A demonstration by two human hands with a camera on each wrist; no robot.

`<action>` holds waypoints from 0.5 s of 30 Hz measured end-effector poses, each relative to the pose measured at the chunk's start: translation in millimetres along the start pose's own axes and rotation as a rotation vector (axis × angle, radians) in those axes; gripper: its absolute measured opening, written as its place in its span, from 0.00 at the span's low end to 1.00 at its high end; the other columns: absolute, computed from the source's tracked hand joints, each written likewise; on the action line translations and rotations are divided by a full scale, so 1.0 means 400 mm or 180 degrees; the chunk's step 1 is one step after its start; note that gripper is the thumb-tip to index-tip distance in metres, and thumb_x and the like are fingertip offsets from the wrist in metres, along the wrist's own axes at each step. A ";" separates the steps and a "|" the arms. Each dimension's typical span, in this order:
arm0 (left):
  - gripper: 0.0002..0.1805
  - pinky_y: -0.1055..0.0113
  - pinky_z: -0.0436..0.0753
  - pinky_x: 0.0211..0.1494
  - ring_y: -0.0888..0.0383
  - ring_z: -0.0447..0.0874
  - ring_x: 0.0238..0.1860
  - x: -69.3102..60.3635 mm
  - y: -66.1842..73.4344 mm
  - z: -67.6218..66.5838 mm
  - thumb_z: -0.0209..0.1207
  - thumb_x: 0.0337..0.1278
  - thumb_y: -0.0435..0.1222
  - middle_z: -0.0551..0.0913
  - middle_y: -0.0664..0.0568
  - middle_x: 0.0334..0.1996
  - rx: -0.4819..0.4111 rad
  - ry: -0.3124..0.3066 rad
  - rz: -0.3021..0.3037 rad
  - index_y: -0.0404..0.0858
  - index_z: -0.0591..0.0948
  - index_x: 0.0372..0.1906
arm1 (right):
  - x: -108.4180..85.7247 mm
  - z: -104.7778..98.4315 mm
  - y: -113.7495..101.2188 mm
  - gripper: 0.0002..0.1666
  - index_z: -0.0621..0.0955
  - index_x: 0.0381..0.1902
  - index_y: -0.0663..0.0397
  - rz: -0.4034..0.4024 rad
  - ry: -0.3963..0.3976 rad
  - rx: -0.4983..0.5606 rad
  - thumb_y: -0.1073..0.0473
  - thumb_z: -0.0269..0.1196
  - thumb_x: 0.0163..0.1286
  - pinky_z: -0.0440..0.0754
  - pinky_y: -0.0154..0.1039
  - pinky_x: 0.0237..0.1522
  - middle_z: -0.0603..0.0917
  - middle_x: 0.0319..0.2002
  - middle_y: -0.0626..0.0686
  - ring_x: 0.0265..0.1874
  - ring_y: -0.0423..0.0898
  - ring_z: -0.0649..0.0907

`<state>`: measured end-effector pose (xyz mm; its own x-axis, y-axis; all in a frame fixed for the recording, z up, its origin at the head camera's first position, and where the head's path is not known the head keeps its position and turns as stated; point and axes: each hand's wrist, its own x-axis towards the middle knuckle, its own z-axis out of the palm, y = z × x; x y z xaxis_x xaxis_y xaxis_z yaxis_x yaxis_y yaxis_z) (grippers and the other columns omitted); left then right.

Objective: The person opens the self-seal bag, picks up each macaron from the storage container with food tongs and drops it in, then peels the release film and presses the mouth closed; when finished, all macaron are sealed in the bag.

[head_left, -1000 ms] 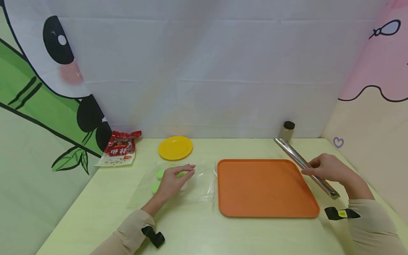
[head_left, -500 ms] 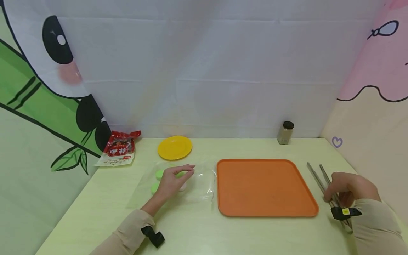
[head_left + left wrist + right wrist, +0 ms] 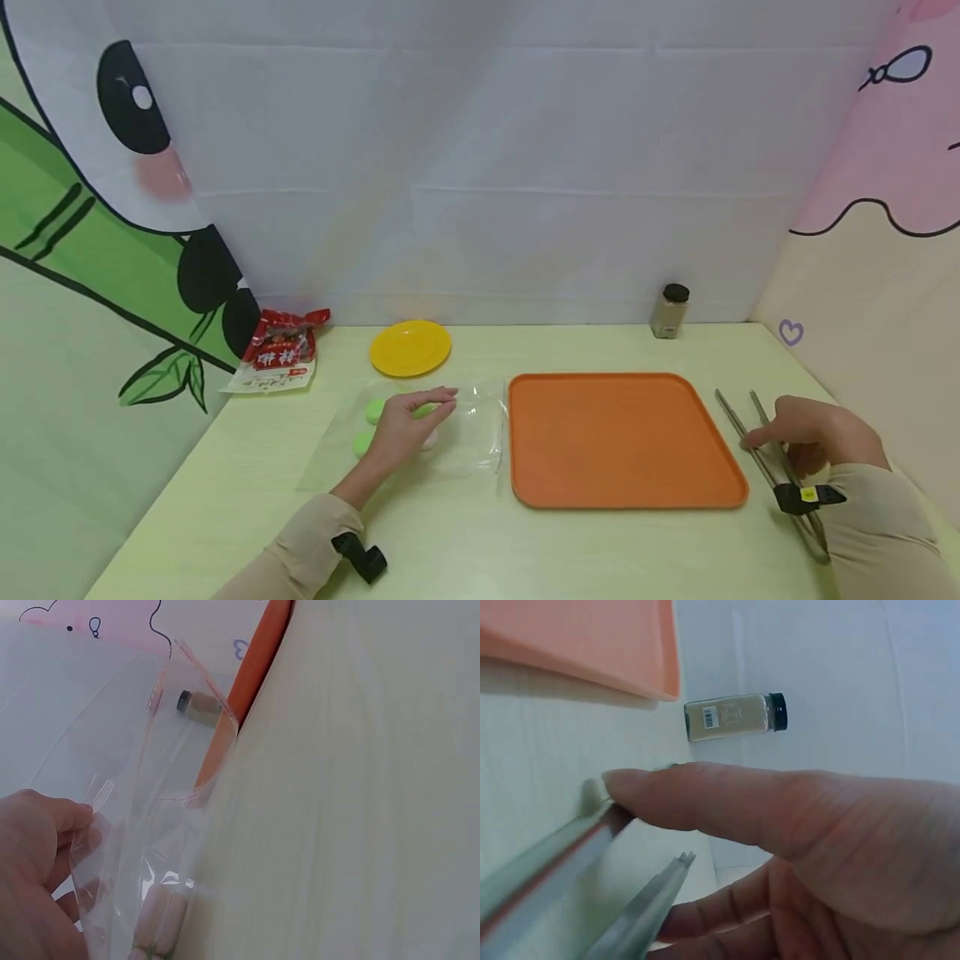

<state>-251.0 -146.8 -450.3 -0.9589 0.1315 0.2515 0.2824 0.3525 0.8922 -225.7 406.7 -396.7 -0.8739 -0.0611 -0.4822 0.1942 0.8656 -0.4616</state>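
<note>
In the head view my left hand (image 3: 408, 425) hovers at a transparent plastic bag (image 3: 476, 429), its thumb and fingers pinching the upper film. Several round green and whitish pieces (image 3: 373, 410) are inside, partly hidden by that hand. The left wrist view shows the bag lifted in clear folds, with pale pink pieces (image 3: 160, 922) in it. At the right, my right hand (image 3: 821, 433) holds metal tongs (image 3: 767, 470), thumb on one arm and fingers on the other. The tongs' arms are spread apart, tips pointing away from me.
An orange tray (image 3: 626, 442) lies between the hands. Behind stand a yellow plate (image 3: 410, 348), a red and white food packet (image 3: 281, 350) and a black-capped seasoning jar (image 3: 670, 312). A cloth backdrop closes off the table's far edge.
My right hand has brought the tongs toward me and down, right of the tray. The arms, together at first, have spread apart. The left hand has stayed put.
</note>
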 end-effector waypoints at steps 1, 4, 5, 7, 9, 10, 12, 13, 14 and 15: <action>0.14 0.48 0.67 0.72 0.52 0.79 0.62 0.000 -0.001 0.000 0.67 0.62 0.40 0.87 0.52 0.52 0.0019 -0.0009 0.0010 0.36 0.88 0.47 | 0.000 0.001 -0.002 0.35 0.70 0.40 0.79 -0.0005 -0.0048 0.0044 0.47 0.68 0.66 0.87 0.50 0.29 0.82 0.24 0.61 0.23 0.55 0.85; 0.13 0.48 0.68 0.71 0.53 0.80 0.61 0.002 0.000 0.000 0.67 0.62 0.40 0.87 0.54 0.51 0.0043 -0.0024 0.0035 0.36 0.88 0.47 | -0.004 0.005 -0.008 0.33 0.71 0.39 0.79 0.0039 -0.0163 0.0111 0.49 0.68 0.65 0.88 0.52 0.31 0.83 0.25 0.62 0.24 0.57 0.86; 0.13 0.48 0.68 0.71 0.53 0.80 0.61 0.002 0.000 -0.002 0.67 0.62 0.40 0.87 0.54 0.51 0.0061 -0.0030 0.0054 0.36 0.88 0.47 | -0.004 0.007 -0.010 0.31 0.71 0.38 0.77 0.0050 -0.0186 0.0108 0.50 0.69 0.65 0.88 0.52 0.31 0.83 0.25 0.62 0.24 0.57 0.86; 0.13 0.48 0.68 0.71 0.54 0.79 0.61 0.003 -0.001 -0.004 0.67 0.63 0.40 0.87 0.56 0.51 0.0086 -0.0035 0.0066 0.37 0.88 0.47 | -0.005 0.008 -0.014 0.32 0.71 0.39 0.77 0.0059 -0.0206 0.0109 0.50 0.69 0.65 0.87 0.52 0.32 0.83 0.26 0.62 0.25 0.57 0.86; 0.13 0.48 0.68 0.71 0.54 0.79 0.62 0.004 -0.001 -0.006 0.67 0.63 0.40 0.87 0.57 0.51 0.0096 -0.0052 0.0076 0.37 0.88 0.47 | -0.007 0.006 -0.016 0.32 0.71 0.38 0.77 0.0016 -0.0214 0.0062 0.49 0.69 0.65 0.87 0.52 0.32 0.83 0.27 0.62 0.26 0.57 0.86; 0.13 0.48 0.68 0.71 0.54 0.79 0.62 0.004 -0.001 -0.006 0.66 0.63 0.40 0.87 0.57 0.51 0.0103 -0.0057 0.0071 0.37 0.88 0.47 | -0.008 0.006 -0.017 0.32 0.72 0.38 0.77 0.0003 -0.0209 0.0029 0.49 0.69 0.65 0.87 0.52 0.32 0.83 0.26 0.62 0.25 0.57 0.86; 0.12 0.48 0.68 0.71 0.54 0.79 0.62 0.004 -0.001 -0.007 0.66 0.64 0.39 0.87 0.57 0.51 0.0103 -0.0058 0.0042 0.37 0.88 0.47 | -0.014 0.003 -0.022 0.32 0.73 0.37 0.78 -0.0019 -0.0196 -0.0009 0.48 0.69 0.65 0.87 0.52 0.31 0.83 0.25 0.62 0.25 0.56 0.86; 0.12 0.48 0.68 0.71 0.54 0.79 0.62 0.003 -0.001 -0.008 0.66 0.64 0.39 0.87 0.57 0.51 0.0103 -0.0060 0.0044 0.37 0.88 0.47 | -0.018 0.000 -0.027 0.32 0.73 0.37 0.76 -0.0027 -0.0185 -0.0041 0.47 0.69 0.65 0.87 0.51 0.30 0.83 0.25 0.61 0.24 0.55 0.85; 0.12 0.47 0.68 0.71 0.53 0.79 0.61 0.002 -0.001 -0.008 0.66 0.64 0.39 0.87 0.56 0.51 0.0112 -0.0064 0.0045 0.37 0.88 0.47 | -0.023 -0.004 -0.033 0.32 0.73 0.36 0.75 -0.0041 -0.0168 -0.0092 0.47 0.69 0.65 0.87 0.50 0.29 0.83 0.25 0.60 0.23 0.54 0.85; 0.12 0.47 0.68 0.71 0.53 0.79 0.61 0.002 0.000 -0.008 0.66 0.63 0.39 0.87 0.56 0.51 0.0112 -0.0065 0.0052 0.37 0.88 0.47 | -0.029 -0.009 -0.041 0.31 0.72 0.34 0.73 -0.0043 -0.0150 -0.0108 0.47 0.69 0.65 0.85 0.47 0.26 0.81 0.22 0.57 0.21 0.51 0.83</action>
<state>-251.7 -149.7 -449.0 -0.9534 0.1563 0.2580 0.2993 0.3826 0.8741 -220.5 394.9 -380.9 -0.8542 -0.0955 -0.5110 0.1667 0.8808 -0.4432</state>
